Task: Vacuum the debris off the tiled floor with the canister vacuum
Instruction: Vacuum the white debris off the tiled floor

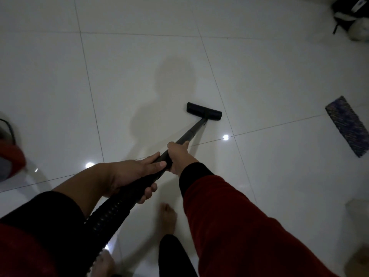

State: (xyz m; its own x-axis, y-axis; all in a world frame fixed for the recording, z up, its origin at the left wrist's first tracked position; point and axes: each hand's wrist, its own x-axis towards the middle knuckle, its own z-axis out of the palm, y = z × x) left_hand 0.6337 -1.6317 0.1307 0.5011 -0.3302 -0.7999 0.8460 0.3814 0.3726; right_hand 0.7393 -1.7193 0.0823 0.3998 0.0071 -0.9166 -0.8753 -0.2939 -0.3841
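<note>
While both hands, left (137, 174) near and right (179, 156) ahead, grip the wand (189, 134), the nozzle (204, 110) sits mid-floor (139, 56); swinging right could snag the mat (347, 124).

Canister (8, 148): cut off by the left edge, blurred, only a red and grey part shows.
Hose (111, 214): lower end hidden behind the left sleeve.
Dark bag (349, 15): cropped at the floor's far right corner.
Debris: too small to tell.
</note>
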